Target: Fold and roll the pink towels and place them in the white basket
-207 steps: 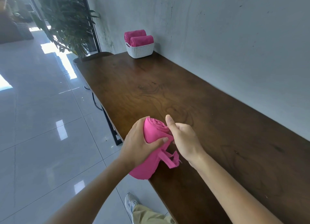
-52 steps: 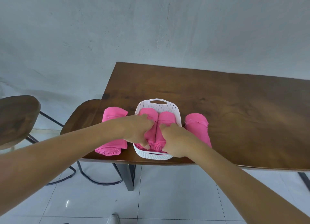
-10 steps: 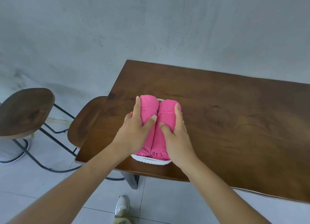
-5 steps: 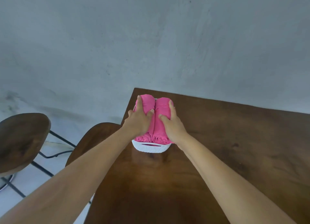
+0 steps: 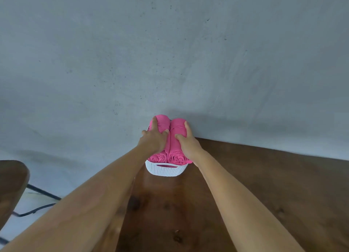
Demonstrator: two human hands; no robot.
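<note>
Basket position: the white basket now sits at the far edge of the tabletop, close under the wall. One second ago it stood at the near edge; you have slid it away from yourself.
Load: two pink rolls lie side by side on top, the left roll and the right roll, spiral ends facing you. Five seconds ago two rolls lay on the tabletop on either side of the basket; none lies there now. More pink shows through the near handle slot.
Left hand: wrapped over the left roll, thumb in the seam between the rolls, forefinger stretched along the top.
Right hand: wrapped over the right roll in mirror fashion, thumb at the same seam.
Surroundings: a stool stands at the left, off the tabletop.
Task status: judged complete or nearly so, since every towel in view is rolled and in the basket.
Next action: release both hands slowly. The top rolls sit above the rim and may roll off.
</note>
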